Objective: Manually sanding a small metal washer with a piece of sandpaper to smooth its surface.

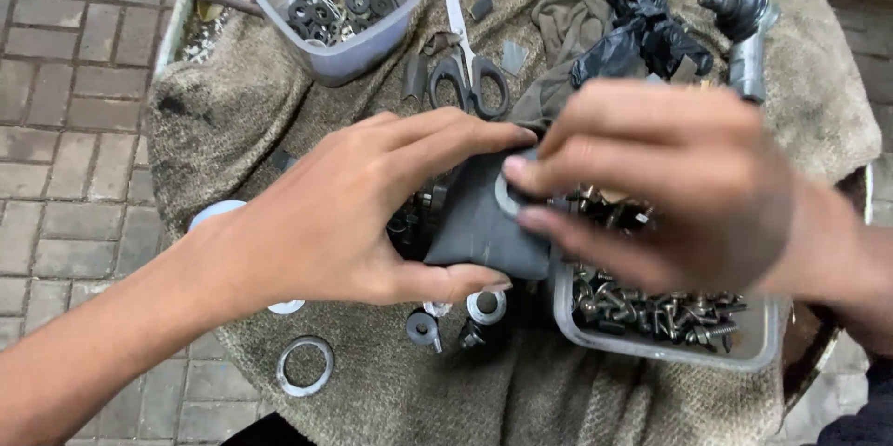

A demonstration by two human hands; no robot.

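Observation:
My left hand (344,213) grips a dark grey piece of rubber sheet (479,227) from the left, thumb under it and fingers over its top edge. My right hand (670,176) comes in from the right and pinches a small metal ring (509,197) against the rubber between thumb and forefinger. Both hands hover over a round table covered with a brown cloth (279,120).
A clear tub of screws and bolts (670,325) sits under my right hand. Another tub with black washers (326,9) stands at the back. Scissors (470,65), a black bag (642,18), a ball joint (744,27) and loose washers (305,365) lie around. Brick paving (65,130) lies to the left.

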